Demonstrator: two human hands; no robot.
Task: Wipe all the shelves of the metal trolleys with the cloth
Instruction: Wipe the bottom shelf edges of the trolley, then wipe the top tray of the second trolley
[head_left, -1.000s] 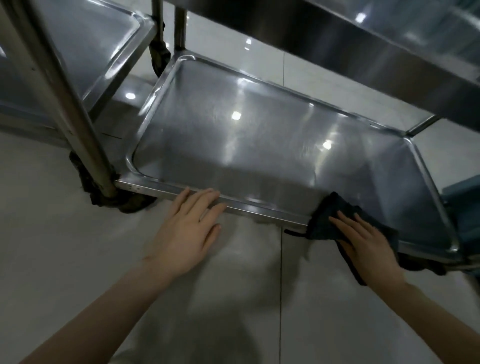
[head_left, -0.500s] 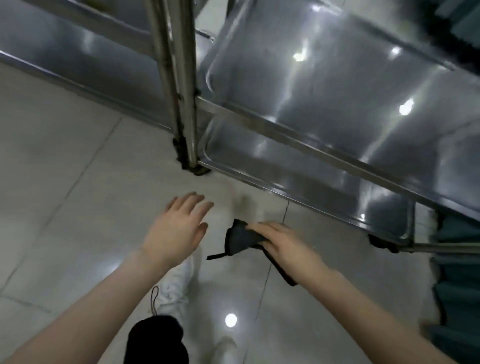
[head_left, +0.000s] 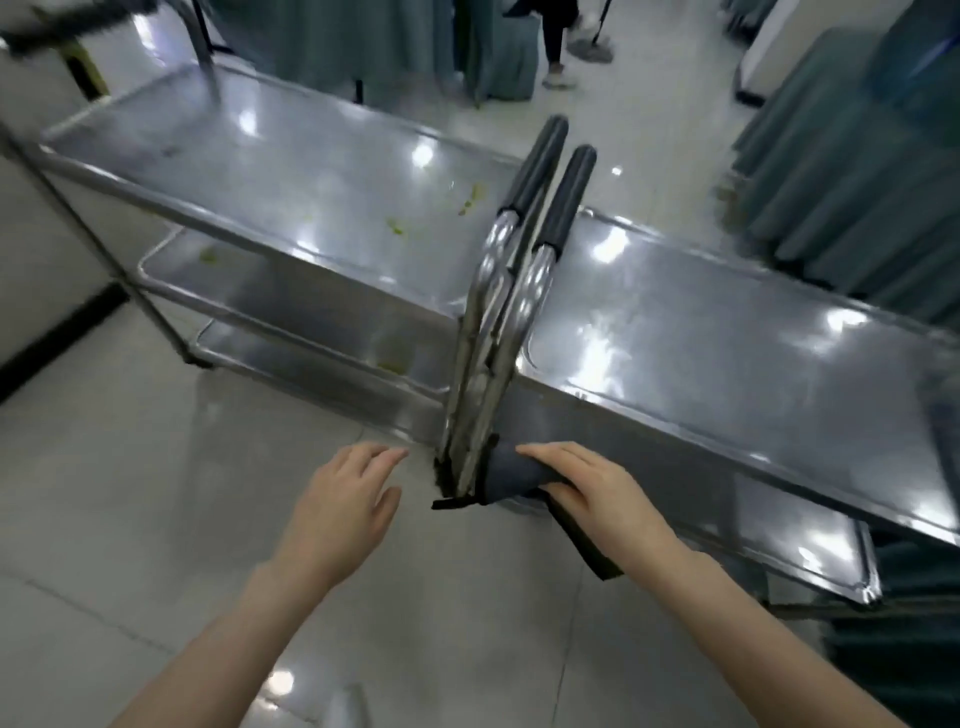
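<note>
Two three-shelf metal trolleys stand handle to handle. The left trolley's top shelf (head_left: 291, 171) carries green smears, and so do the shelves under it. The right trolley's top shelf (head_left: 727, 353) looks shiny. Their black-gripped handles (head_left: 550, 176) meet in the middle. My right hand (head_left: 592, 493) grips a dark grey cloth (head_left: 511, 475) in the air, in front of the right trolley's near left corner. My left hand (head_left: 337, 514) hovers empty over the floor, fingers relaxed, just left of the trolley legs.
Grey tiled floor (head_left: 156, 519) lies on my side of the trolleys. Teal curtains (head_left: 841, 156) hang at the right and at the back. A person's legs (head_left: 558, 41) stand beyond the trolleys. A white wall with a black skirting (head_left: 57, 332) is at the left.
The view has risen from the bottom shelves to above both trolleys. My right hand lifted the cloth off the lowest shelf's edge, and my left hand left that edge.
</note>
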